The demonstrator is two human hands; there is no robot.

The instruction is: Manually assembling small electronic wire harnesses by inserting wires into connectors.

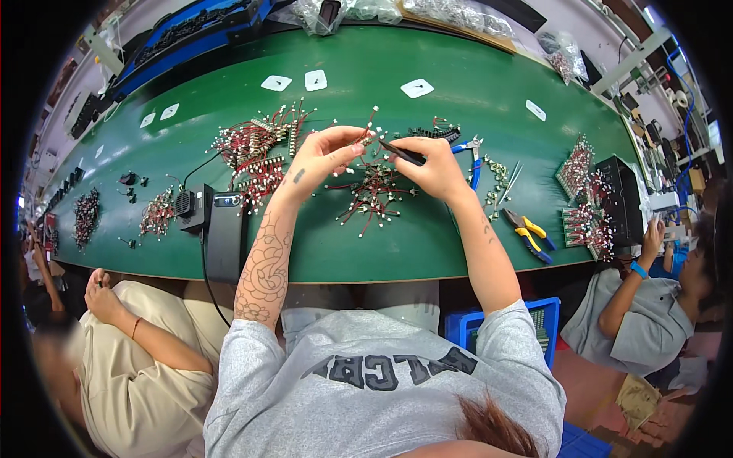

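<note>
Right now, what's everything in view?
workbench: one, green, middle
wired connectors: many, red and white, across workbench
diagonal cutters: one, blue-handled, right
pliers: one, yellow and blue, right
slim rods: at least two, silver, right
cards: at least six, white, rear
boxy devices: two, black, left
bin: one, black, right
tray: one, blue, rear left
crate: one, blue, lower right
bags: several, clear, rear
coworkers: at least two, beige left, grey right
left hand: one, bare, centre, pinching connector
right hand: one, bare, centre, holding black tool
</note>
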